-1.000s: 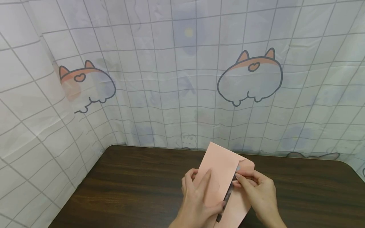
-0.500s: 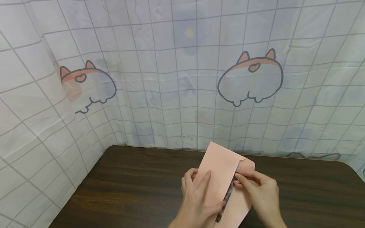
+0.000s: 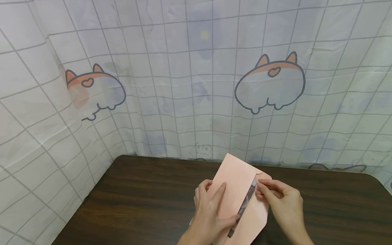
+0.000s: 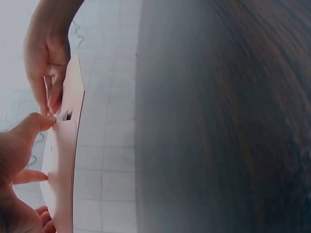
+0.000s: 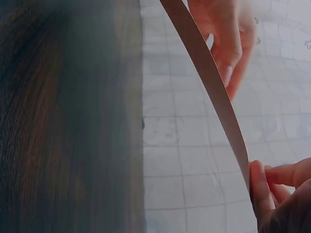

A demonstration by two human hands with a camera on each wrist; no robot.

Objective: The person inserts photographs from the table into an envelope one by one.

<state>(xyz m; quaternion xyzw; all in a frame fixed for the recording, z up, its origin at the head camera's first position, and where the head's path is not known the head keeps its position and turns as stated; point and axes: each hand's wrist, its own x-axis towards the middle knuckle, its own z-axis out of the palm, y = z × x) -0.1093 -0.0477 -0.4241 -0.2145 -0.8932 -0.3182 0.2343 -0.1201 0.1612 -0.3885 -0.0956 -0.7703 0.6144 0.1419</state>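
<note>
A pink envelope [image 3: 234,173] stands tilted over the table in the head view, its flap [image 3: 255,214] spread to the right. My left hand [image 3: 205,211] grips its left side, index finger and thumb on the front, other fingers behind. Along the opening shows a strip of a dark printed card [image 3: 245,206] with a pale blue top end; the rest is inside. My right hand [image 3: 284,204] has thumb and fingertips together at the card's upper edge, seemingly pinching it. The left wrist view shows the envelope [image 4: 60,160] nearly edge-on; the right wrist view shows its pink back [image 5: 209,73].
A dark wood-grain table [image 3: 147,197] lies beneath the hands. Behind it and at the left hangs a white sheet [image 3: 171,102] with a grid and cartoon animal prints, close to the table's far edge.
My right fingertips have shifted slightly right and up. More of the dark card shows in the opening, including its pale blue end. My left hand keeps its hold on the envelope.
</note>
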